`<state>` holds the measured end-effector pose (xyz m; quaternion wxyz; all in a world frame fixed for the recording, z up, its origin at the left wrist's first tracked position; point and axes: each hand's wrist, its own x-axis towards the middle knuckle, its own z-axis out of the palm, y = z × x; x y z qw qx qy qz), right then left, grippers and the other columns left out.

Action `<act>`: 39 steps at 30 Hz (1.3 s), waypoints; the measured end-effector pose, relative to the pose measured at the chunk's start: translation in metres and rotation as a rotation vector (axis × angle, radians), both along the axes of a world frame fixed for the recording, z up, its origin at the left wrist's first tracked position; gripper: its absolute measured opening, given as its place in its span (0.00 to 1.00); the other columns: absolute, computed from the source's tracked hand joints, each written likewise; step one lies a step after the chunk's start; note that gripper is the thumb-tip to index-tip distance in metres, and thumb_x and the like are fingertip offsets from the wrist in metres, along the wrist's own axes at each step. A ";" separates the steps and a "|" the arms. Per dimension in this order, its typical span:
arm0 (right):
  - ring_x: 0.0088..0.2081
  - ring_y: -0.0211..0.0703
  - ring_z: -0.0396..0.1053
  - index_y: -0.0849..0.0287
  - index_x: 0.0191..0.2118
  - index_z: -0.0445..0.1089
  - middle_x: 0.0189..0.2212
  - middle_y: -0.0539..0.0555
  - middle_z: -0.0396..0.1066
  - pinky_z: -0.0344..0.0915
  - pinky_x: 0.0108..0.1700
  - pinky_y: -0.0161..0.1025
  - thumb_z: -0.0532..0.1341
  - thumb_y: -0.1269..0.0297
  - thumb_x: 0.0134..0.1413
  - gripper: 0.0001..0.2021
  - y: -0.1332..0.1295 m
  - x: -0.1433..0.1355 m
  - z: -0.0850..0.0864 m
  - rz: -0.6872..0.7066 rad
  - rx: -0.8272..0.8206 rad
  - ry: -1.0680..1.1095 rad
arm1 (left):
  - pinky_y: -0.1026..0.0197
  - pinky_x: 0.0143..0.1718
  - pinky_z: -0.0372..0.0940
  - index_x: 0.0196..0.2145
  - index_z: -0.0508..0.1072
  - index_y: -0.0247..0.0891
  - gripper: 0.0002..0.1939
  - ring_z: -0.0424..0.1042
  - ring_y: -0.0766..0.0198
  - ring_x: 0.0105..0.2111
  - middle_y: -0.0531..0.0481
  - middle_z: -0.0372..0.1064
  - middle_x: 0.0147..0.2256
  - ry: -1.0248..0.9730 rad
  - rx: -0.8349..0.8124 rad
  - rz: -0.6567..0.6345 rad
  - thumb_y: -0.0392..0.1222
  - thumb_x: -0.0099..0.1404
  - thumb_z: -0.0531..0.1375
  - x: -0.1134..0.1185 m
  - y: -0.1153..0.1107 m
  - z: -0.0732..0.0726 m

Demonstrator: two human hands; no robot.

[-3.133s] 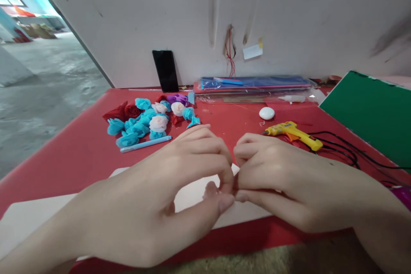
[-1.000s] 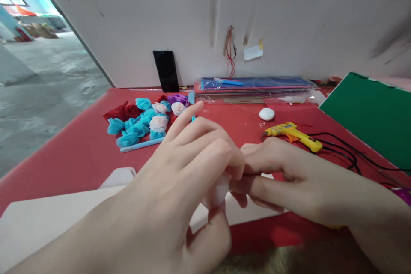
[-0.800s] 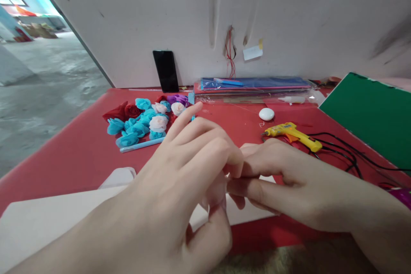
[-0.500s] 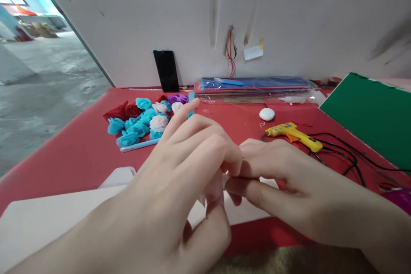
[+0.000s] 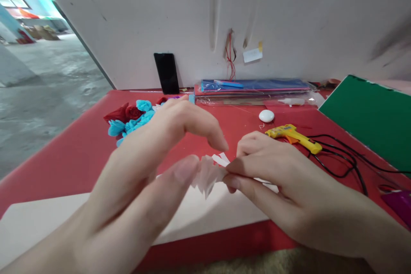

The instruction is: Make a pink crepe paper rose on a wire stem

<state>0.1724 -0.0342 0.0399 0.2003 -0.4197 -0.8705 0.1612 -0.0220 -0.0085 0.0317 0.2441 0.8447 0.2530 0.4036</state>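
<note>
A pale, thin, pleated paper piece [image 5: 206,176] is pinched at its right end between the thumb and fingers of my right hand [image 5: 276,180]. My left hand [image 5: 144,171] is on the left of it, thumb and fingers spread apart, with the thumb tip beside the folds. Beneath both hands lies a long white sheet [image 5: 205,218]. Small white strips [image 5: 221,159] show just behind the paper piece.
Blue crepe flowers [image 5: 138,122] and red ones [image 5: 120,113] lie at the back left. A black phone [image 5: 166,73] leans on the wall. To the right are a yellow glue gun [image 5: 293,135] with black cable, a white oval object [image 5: 266,115] and a green board [image 5: 369,120].
My left hand has let go of the paper piece and opened, moving left, so the pleats now show. My right hand stays pinched on it in nearly the same place.
</note>
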 end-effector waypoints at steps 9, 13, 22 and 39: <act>0.28 0.35 0.59 0.58 0.26 0.65 0.23 0.47 0.62 0.55 0.35 0.35 0.53 0.70 0.60 0.11 0.003 0.001 0.003 0.158 -0.037 0.056 | 0.60 0.51 0.49 0.31 0.67 0.40 0.14 0.61 0.61 0.41 0.51 0.63 0.37 0.118 -0.108 -0.235 0.33 0.66 0.43 -0.001 0.016 0.002; 0.29 0.35 0.58 0.58 0.26 0.63 0.24 0.46 0.60 0.55 0.35 0.34 0.52 0.68 0.61 0.12 0.004 0.001 0.001 0.167 -0.061 0.106 | 0.59 0.50 0.51 0.29 0.66 0.41 0.14 0.62 0.60 0.42 0.52 0.64 0.37 0.101 -0.185 -0.230 0.35 0.67 0.44 -0.002 0.015 0.000; 0.31 0.33 0.60 0.59 0.25 0.64 0.25 0.47 0.62 0.56 0.37 0.33 0.52 0.70 0.61 0.13 0.013 0.010 0.001 0.250 -0.215 0.175 | 0.62 0.42 0.62 0.33 0.69 0.44 0.14 0.66 0.60 0.40 0.52 0.66 0.36 -0.022 -0.504 -0.225 0.44 0.68 0.45 -0.003 0.013 0.001; 0.35 0.42 0.60 0.59 0.36 0.68 0.26 0.53 0.68 0.58 0.42 0.44 0.48 0.68 0.63 0.12 0.046 0.012 -0.031 0.392 0.427 0.354 | 0.67 0.39 0.63 0.34 0.71 0.42 0.07 0.67 0.67 0.36 0.56 0.69 0.34 -0.135 -0.307 -0.158 0.33 0.58 0.60 0.012 0.025 -0.013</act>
